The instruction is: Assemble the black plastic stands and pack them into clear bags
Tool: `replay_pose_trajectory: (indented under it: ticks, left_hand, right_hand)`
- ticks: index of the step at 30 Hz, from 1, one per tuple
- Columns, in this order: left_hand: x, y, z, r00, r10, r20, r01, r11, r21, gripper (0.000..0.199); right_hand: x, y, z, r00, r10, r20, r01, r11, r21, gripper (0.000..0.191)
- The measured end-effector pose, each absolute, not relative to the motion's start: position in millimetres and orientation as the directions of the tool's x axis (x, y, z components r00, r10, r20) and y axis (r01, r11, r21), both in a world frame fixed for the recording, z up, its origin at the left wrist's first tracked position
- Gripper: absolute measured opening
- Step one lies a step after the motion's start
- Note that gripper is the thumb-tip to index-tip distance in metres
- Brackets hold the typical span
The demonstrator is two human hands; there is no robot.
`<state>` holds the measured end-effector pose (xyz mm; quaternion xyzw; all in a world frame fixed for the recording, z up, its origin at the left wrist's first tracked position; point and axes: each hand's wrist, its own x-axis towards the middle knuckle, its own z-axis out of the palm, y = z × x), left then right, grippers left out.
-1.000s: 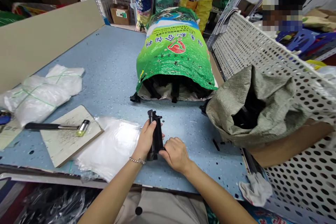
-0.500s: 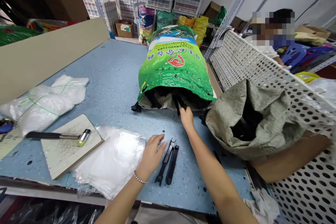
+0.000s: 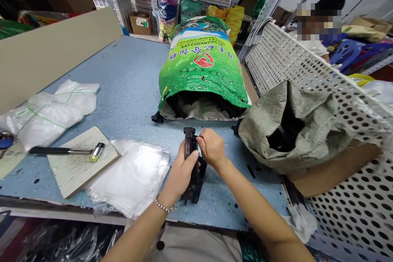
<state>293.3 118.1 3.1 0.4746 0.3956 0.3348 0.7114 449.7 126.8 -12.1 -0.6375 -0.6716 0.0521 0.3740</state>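
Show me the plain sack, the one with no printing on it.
The grey-green woven sack, slumped against the white perforated panel; the other, a green woven sack, carries printed lettering.

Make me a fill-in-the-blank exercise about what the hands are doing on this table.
1. A silver chain bracelet circles the ____ wrist.
2. The left hand and the right hand hold a ____ plastic part.
3. A grey-green woven sack lies open on the blue speckled table, to the ____ of the hands.

Missing words: left, black, right.
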Motion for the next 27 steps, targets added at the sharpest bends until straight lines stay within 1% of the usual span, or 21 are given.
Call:
replay_pose_trajectory:
  ticks: [3,4,5,6,8,9,10,11,13,14,15,17,18,19,20,21,22,23,24,25,27]
  left_hand:
    - [290.8,127.0,-3.9,0.349,0.918,-0.191,-0.044,0.219,0.975,0.047]
    - [289.8,130.9,-5.9,0.311,0.932,-0.185,-0.031,0.204,0.978,0.044]
    - [288.7,134.8,-7.3,0.284,0.939,-0.192,-0.026,0.207,0.978,0.042]
    - [287.5,138.2,-8.2,0.278,0.937,-0.213,-0.032,0.23,0.973,0.042]
    - [284.6,144.2,-9.1,0.312,0.91,-0.274,-0.048,0.303,0.952,0.045]
    - [282.7,146.9,-9.8,0.332,0.898,-0.288,-0.044,0.32,0.947,0.047]
    - [280.3,149.4,-11.2,0.335,0.9,-0.279,-0.02,0.303,0.953,0.047]
    - [277.5,151.6,-13.6,0.318,0.914,-0.251,0.034,0.254,0.967,0.046]
    - [271.6,153.7,-21.3,0.265,0.947,-0.184,0.251,0.116,0.961,0.043]
    - [269.3,152.6,-26.4,0.255,0.952,-0.17,0.394,0.059,0.917,0.043]
    - [268.0,149.4,-32.1,0.259,0.948,-0.185,0.535,0.018,0.845,0.044]
    - [269.5,136.9,-43.5,0.298,0.917,-0.264,0.741,-0.048,0.67,0.049]
    - [272.2,128.6,-48.7,0.321,0.899,-0.296,0.799,-0.09,0.594,0.05]
    - [275.5,120.2,-53.1,0.345,0.885,-0.313,0.833,-0.135,0.537,0.051]
    - [278.7,112.5,-56.8,0.369,0.873,-0.319,0.848,-0.175,0.501,0.052]
    - [281.0,106.7,-59.6,0.392,0.866,-0.311,0.846,-0.207,0.491,0.052]
    - [281.7,103.5,-61.6,0.416,0.862,-0.291,0.83,-0.229,0.509,0.052]
    - [280.5,103.2,-62.9,0.433,0.864,-0.257,0.798,-0.234,0.556,0.051]
    - [277.6,105.9,-63.3,0.442,0.871,-0.212,0.744,-0.224,0.629,0.05]
    - [273.4,111.3,-63.1,0.433,0.885,-0.169,0.669,-0.191,0.718,0.048]
    - [264.3,128.0,-60.2,0.352,0.926,-0.135,0.444,-0.037,0.895,0.047]
  right_hand:
    - [436.9,121.0,-16.5,0.116,0.952,0.284,0.74,0.108,-0.664,0.044]
    - [432.0,112.0,-19.9,0.084,0.964,0.254,0.724,0.116,-0.68,0.044]
    - [427.5,100.8,-24.0,0.018,0.966,0.257,0.728,0.163,-0.666,0.044]
    - [423.4,88.4,-28.8,-0.06,0.955,0.291,0.749,0.235,-0.62,0.044]
    - [417.5,65.3,-38.9,-0.185,0.906,0.38,0.803,0.363,-0.474,0.042]
    - [416.0,56.9,-43.3,-0.214,0.889,0.405,0.824,0.387,-0.413,0.041]
    - [415.5,51.8,-46.7,-0.225,0.886,0.407,0.84,0.387,-0.38,0.042]
    - [416.2,50.7,-48.6,-0.224,0.895,0.386,0.848,0.375,-0.375,0.042]
    - [420.2,61.8,-47.8,-0.21,0.932,0.297,0.841,0.327,-0.431,0.043]
    - [422.7,74.2,-45.4,-0.179,0.952,0.247,0.835,0.28,-0.474,0.043]
    - [424.9,90.8,-42.3,-0.118,0.973,0.198,0.833,0.205,-0.514,0.041]
    - [426.9,133.5,-36.2,0.065,0.99,0.123,0.831,0.014,-0.557,0.034]
    - [426.5,157.4,-33.9,0.174,0.981,0.086,0.826,-0.098,-0.556,0.028]
    - [425.2,181.1,-32.5,0.221,0.972,0.081,0.822,-0.141,-0.551,0.024]
    - [423.5,203.2,-31.7,0.253,0.964,0.078,0.818,-0.17,-0.55,0.024]
    - [421.9,222.6,-31.4,0.275,0.959,0.068,0.811,-0.193,-0.551,0.025]
    - [420.8,238.3,-31.3,0.283,0.957,0.062,0.806,-0.202,-0.557,0.025]
    - [420.7,249.6,-31.1,0.288,0.956,0.05,0.797,-0.211,-0.566,0.023]
    - [421.5,256.3,-30.6,0.29,0.956,0.037,0.787,-0.216,-0.578,0.021]
    - [423.2,258.1,-29.8,0.288,0.957,0.025,0.774,-0.218,-0.595,0.018]
    - [427.5,247.4,-28.2,0.266,0.964,-0.012,0.74,-0.212,-0.639,0.02]
